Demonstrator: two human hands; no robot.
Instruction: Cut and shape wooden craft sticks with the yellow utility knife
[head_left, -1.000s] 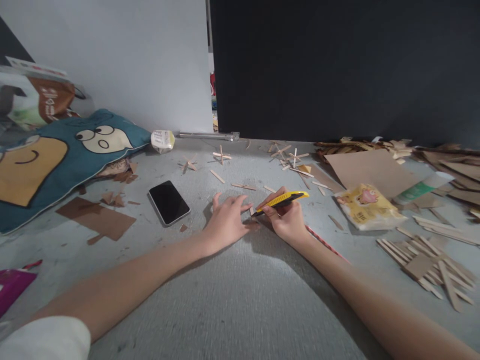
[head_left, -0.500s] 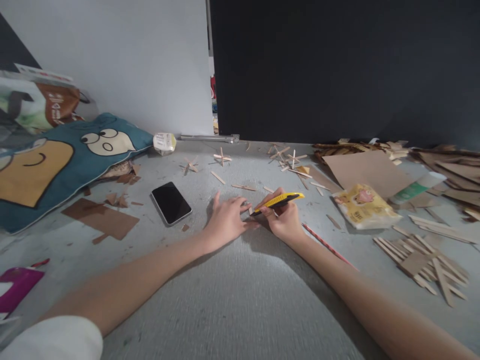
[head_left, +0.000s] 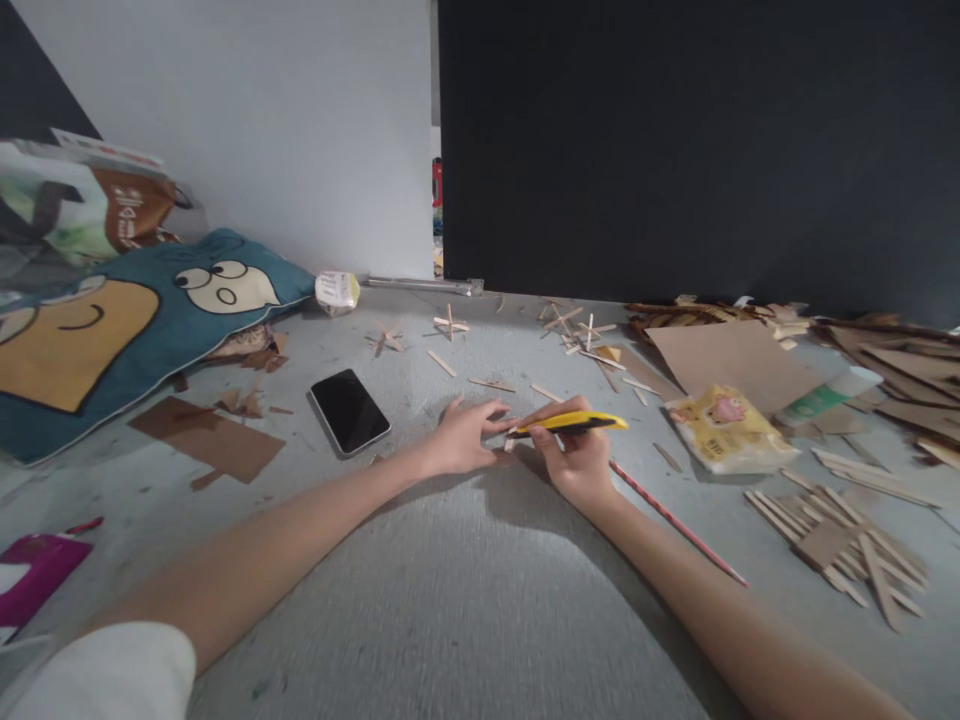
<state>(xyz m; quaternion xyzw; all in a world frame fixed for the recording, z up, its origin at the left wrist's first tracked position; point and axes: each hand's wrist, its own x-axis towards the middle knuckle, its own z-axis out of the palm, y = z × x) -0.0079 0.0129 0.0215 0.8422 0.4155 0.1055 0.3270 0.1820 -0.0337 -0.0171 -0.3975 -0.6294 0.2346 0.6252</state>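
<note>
My right hand [head_left: 576,455] grips a yellow and black utility knife [head_left: 577,423], its tip end pointing left. Just under that end is a small piece of wooden craft stick [head_left: 511,443]. My left hand [head_left: 466,437] steadies this piece against the table, thumb and fingers on either side of it. Most of the stick is hidden by the fingers, and the blade is too small to make out. Beside my right wrist lies a red patterned pencil [head_left: 679,522].
A phone [head_left: 349,411] lies left of my hands. Craft stick pieces and small stick crosses [head_left: 450,325] lie beyond. To the right are a yellow tissue pack [head_left: 731,430], a glue stick [head_left: 829,397], bundled sticks [head_left: 840,540] and cardboard [head_left: 731,355]. A blue cushion [head_left: 142,330] sits left.
The knife has tilted flatter, with its rear end lower and farther right. My left hand stays at the stick piece. The whole view has shifted slightly.
</note>
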